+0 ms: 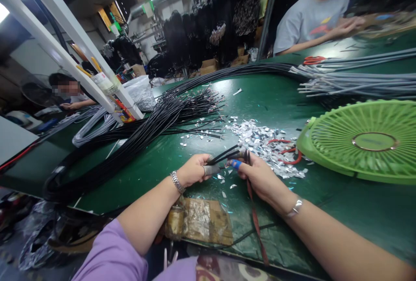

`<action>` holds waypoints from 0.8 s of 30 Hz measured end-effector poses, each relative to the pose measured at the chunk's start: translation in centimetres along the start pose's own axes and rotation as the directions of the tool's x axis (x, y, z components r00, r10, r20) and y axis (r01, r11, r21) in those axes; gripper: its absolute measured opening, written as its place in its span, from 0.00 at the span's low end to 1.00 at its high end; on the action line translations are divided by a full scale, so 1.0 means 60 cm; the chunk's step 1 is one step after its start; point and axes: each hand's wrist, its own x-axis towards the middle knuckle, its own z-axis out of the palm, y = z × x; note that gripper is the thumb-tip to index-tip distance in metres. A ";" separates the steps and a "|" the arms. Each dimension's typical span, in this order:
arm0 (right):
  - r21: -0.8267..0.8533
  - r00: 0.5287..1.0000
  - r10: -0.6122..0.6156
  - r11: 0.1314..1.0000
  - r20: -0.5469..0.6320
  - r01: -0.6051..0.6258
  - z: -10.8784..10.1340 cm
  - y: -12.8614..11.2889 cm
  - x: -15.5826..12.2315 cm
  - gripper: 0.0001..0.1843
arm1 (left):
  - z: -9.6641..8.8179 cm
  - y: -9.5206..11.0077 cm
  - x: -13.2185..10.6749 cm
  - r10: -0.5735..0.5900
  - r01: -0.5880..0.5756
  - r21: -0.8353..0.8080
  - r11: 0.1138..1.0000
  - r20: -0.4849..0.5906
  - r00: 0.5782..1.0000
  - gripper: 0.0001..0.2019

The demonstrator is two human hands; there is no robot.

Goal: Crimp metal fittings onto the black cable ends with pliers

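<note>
My left hand is closed round the ends of a few black cables, a grey guard on its thumb. Facing it, my right hand pinches the same cable ends, with blue tape on a fingertip and a dark red strap hanging from it across the green table. Just beyond the hands lies a heap of silver foil scraps. A large bundle of black cables runs off to the left.
A green fan lies flat at right, with red-handled cutters beside it. Grey cables and red scissors lie farther back. A person in a grey shirt works opposite; another person sits far left. A taped cardboard pad covers the table's near edge.
</note>
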 end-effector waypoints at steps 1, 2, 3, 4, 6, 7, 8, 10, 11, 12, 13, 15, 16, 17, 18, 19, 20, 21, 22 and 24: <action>-0.024 1.000 -0.021 0.999 0.010 0.021 0.000 -0.001 -0.001 0.17 | 0.000 0.000 0.000 -0.001 0.001 -0.002 1.000 0.000 1.000 0.22; -0.049 0.999 -0.038 0.998 0.021 0.039 -0.001 -0.001 -0.001 0.16 | 0.000 0.000 0.000 -0.002 0.002 -0.008 1.000 0.000 1.000 0.23; -0.071 0.998 -0.051 0.996 0.029 0.053 -0.001 -0.001 -0.001 0.15 | 0.000 0.000 0.000 -0.002 0.002 -0.018 1.000 -0.001 1.000 0.23; -0.087 0.998 -0.058 0.994 0.035 0.061 -0.001 -0.001 -0.001 0.15 | 0.000 0.000 0.001 -0.001 0.001 -0.033 0.999 0.001 1.000 0.23; -0.100 0.998 -0.056 0.993 0.040 0.060 -0.002 0.000 -0.001 0.16 | -0.002 0.000 0.002 0.007 -0.007 -0.071 0.997 0.007 1.000 0.23; -0.099 0.998 -0.051 0.994 0.041 0.054 -0.002 0.000 0.000 0.17 | -0.003 0.000 0.003 0.010 -0.008 -0.092 0.996 0.012 1.000 0.22; -0.097 0.998 -0.043 0.994 0.042 0.047 -0.002 0.001 0.000 0.18 | -0.005 0.000 0.004 0.009 -0.007 -0.114 0.993 0.017 1.000 0.21; -0.088 0.999 -0.026 0.996 0.046 0.030 -0.001 0.001 0.001 0.19 | -0.008 0.000 0.007 0.003 0.002 -0.159 0.987 0.030 1.000 0.18; -0.080 0.999 -0.020 0.997 0.046 0.023 -0.001 0.001 0.001 0.20 | -0.009 0.000 0.008 -0.001 0.008 -0.181 0.983 0.038 0.999 0.17; -0.071 0.999 -0.016 0.997 0.045 0.019 -0.001 0.000 0.001 0.20 | -0.011 0.000 0.009 -0.005 0.014 -0.201 0.980 0.045 0.999 0.16; -0.062 0.999 -0.017 0.998 0.040 0.019 0.000 0.000 0.001 0.21 | -0.012 -0.001 0.011 -0.006 0.017 -0.217 0.976 0.050 0.999 0.16; -0.052 1.000 -0.024 0.998 0.019 0.025 0.001 -0.001 0.000 0.21 | -0.013 -0.002 0.012 -0.011 0.022 -0.235 0.972 0.051 0.999 0.15; -0.053 1.000 -0.029 0.998 0.004 0.030 0.001 -0.001 0.000 0.21 | -0.013 -0.002 0.012 -0.011 0.023 -0.238 0.971 0.050 0.999 0.15; -0.055 0.999 -0.034 0.998 -0.009 0.033 0.001 -0.001 0.000 0.21 | -0.014 -0.002 0.012 -0.011 0.023 -0.237 0.971 0.054 0.998 0.16; -0.058 0.999 -0.037 0.998 -0.019 0.036 0.000 0.000 0.000 0.20 | -0.013 -0.002 0.012 -0.010 0.024 -0.233 0.972 0.060 0.998 0.16; -0.060 0.999 -0.039 0.998 -0.023 0.038 0.000 0.000 0.000 0.20 | -0.013 -0.002 0.012 -0.010 0.026 -0.229 0.973 0.068 0.998 0.16; -0.058 0.999 -0.042 0.997 -0.020 0.041 0.000 0.001 0.000 0.20 | -0.013 -0.003 0.011 -0.011 0.028 -0.224 0.974 0.076 0.997 0.16; -0.057 0.999 -0.046 0.997 -0.013 0.045 -0.001 0.001 0.000 0.20 | -0.013 -0.003 0.011 -0.012 0.029 -0.218 0.975 0.080 0.997 0.17; -0.056 0.999 -0.051 0.997 -0.004 0.050 -0.001 0.002 0.000 0.19 | -0.012 -0.003 0.011 -0.012 0.029 -0.213 0.977 0.081 0.997 0.17; -0.051 0.998 -0.059 0.997 0.010 0.060 0.000 0.002 0.001 0.19 | -0.011 -0.004 0.010 -0.009 0.026 -0.201 0.979 0.084 0.996 0.19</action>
